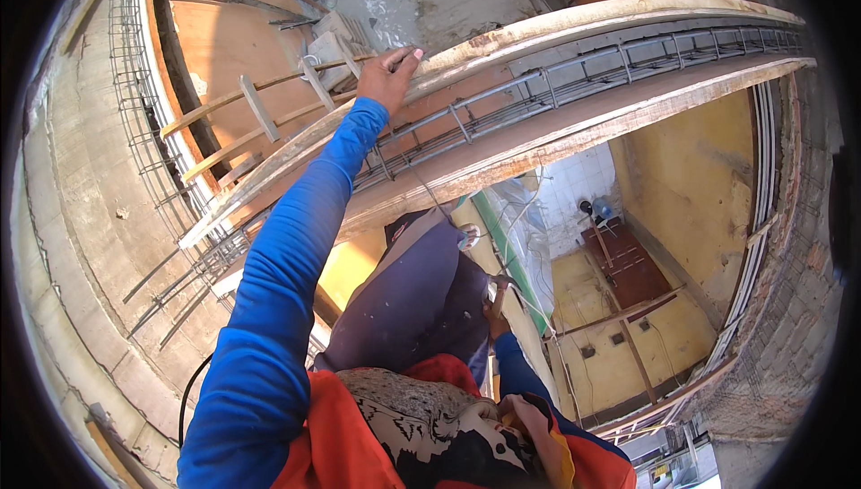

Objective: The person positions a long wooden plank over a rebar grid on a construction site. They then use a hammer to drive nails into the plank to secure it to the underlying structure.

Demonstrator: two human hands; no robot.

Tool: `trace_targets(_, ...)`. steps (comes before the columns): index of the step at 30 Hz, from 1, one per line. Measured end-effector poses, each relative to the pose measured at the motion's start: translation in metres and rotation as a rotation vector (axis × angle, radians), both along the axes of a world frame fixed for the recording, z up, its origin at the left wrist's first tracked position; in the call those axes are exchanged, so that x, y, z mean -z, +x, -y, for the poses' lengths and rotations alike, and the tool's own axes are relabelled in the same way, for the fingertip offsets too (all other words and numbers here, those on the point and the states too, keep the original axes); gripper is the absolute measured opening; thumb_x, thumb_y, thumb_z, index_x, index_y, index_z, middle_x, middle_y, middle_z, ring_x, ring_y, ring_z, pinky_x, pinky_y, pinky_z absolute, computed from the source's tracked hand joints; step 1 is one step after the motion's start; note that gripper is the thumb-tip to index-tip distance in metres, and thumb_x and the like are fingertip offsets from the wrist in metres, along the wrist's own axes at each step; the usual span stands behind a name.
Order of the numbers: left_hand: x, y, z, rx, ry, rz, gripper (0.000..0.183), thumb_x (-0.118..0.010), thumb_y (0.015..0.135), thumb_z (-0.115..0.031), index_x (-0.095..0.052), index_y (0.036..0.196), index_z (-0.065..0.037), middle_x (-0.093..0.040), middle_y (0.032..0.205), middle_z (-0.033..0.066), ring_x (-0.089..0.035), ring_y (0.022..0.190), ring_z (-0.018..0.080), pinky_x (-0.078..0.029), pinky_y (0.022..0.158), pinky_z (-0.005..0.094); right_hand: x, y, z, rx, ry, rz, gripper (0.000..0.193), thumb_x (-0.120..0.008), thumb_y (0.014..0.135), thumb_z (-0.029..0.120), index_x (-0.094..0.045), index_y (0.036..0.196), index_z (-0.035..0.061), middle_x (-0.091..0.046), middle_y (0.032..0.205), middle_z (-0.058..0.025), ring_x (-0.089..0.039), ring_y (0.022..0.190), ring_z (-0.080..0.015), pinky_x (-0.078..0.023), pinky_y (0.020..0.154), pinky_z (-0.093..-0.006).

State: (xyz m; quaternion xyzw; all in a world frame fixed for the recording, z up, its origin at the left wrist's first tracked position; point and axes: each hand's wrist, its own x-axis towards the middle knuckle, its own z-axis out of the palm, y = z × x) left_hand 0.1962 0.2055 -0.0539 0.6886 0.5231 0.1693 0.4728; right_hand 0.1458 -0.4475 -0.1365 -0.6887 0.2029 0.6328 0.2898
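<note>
My left hand (390,79) reaches far forward, its fingers closed over the top edge of a long wooden formwork board (556,30). Behind that board runs a steel rebar cage (547,90), with a second formwork board (574,135) along its near side. My right hand (494,314) is low, beside my dark-trousered leg, closed around what looks like a hammer (502,283); only its greyish head end shows clearly. Just ahead of my knee, a thin wire (421,184) hangs down from the cage.
Far below on the right lies a yellow-walled room (691,193) with a dark red door-like panel (628,265). A green-edged beam (516,260) drops away beside my right hand. At left, rebar ends (170,296) jut over a concrete ledge (108,220). A wooden ladder-like frame (260,108) stands beyond the board.
</note>
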Motion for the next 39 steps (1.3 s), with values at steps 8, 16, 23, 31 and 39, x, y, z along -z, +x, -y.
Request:
trace_targets(8, 0.002, -0.004, 0.0, 0.071, 0.009, -0.005, 0.043, -0.067, 0.09, -0.041, -0.071, 0.109, -0.003, -0.071, 0.082, 0.0115, -0.061, 0.074, 0.0143, -0.049, 0.073, 0.0292, -0.021, 0.033, 0.01, -0.144, -0.218, 0.17, 0.053, -0.066, 0.09, 0.042, -0.056, 0.132, 0.011, -0.064, 0.113, -0.0078, -0.065, 0.097, -0.0246, -0.055, 0.081, -0.0389)
trace_targets(16, 0.003, -0.005, 0.001, 0.005, 0.033, -0.045, 0.052, -0.065, 0.087, -0.052, -0.072, 0.109, -0.005, -0.071, 0.103, 0.0199, -0.068, 0.095, 0.0342, -0.051, 0.084, 0.0384, -0.162, 0.175, -0.143, 0.092, 0.0, 0.73, 0.029, -0.055, 0.099, 0.026, -0.053, 0.115, 0.0026, -0.052, 0.067, -0.0045, -0.054, 0.051, -0.0122, -0.056, 0.049, -0.0303)
trace_targets(23, -0.003, -0.001, -0.033, 0.057, -0.219, -0.054, 0.056, -0.063, 0.089, -0.05, -0.068, 0.116, -0.002, -0.07, 0.105, 0.0204, -0.066, 0.098, 0.0279, -0.048, 0.089, 0.0356, -0.248, 0.249, -0.338, -0.118, 0.328, 0.815, 0.024, -0.051, 0.101, 0.022, -0.051, 0.115, 0.0036, -0.046, 0.061, 0.001, -0.042, 0.044, -0.006, -0.036, 0.038, -0.0239)
trace_targets(31, 0.002, 0.008, -0.032, 0.064, -0.223, -0.209, 0.041, -0.061, 0.088, -0.051, -0.074, 0.111, -0.019, -0.07, 0.107, 0.0156, -0.066, 0.101, 0.0352, -0.051, 0.091, 0.0419, -0.274, 0.263, -0.526, -0.678, 0.637, 0.552, 0.032, -0.053, 0.099, 0.024, -0.052, 0.124, 0.0035, -0.054, 0.07, -0.0042, -0.053, 0.052, -0.0125, -0.043, 0.047, -0.0293)
trace_targets(39, -0.012, 0.003, -0.025, 0.074, -0.175, -0.248, 0.041, -0.06, 0.088, -0.051, -0.072, 0.114, -0.021, -0.07, 0.107, 0.0159, -0.065, 0.099, 0.0371, -0.052, 0.088, 0.0439, -0.267, 0.241, -0.598, -1.345, 0.711, 0.922, 0.037, -0.051, 0.098, 0.02, -0.045, 0.127, -0.0009, -0.063, 0.085, -0.031, -0.062, 0.082, -0.0487, -0.047, 0.072, -0.0503)
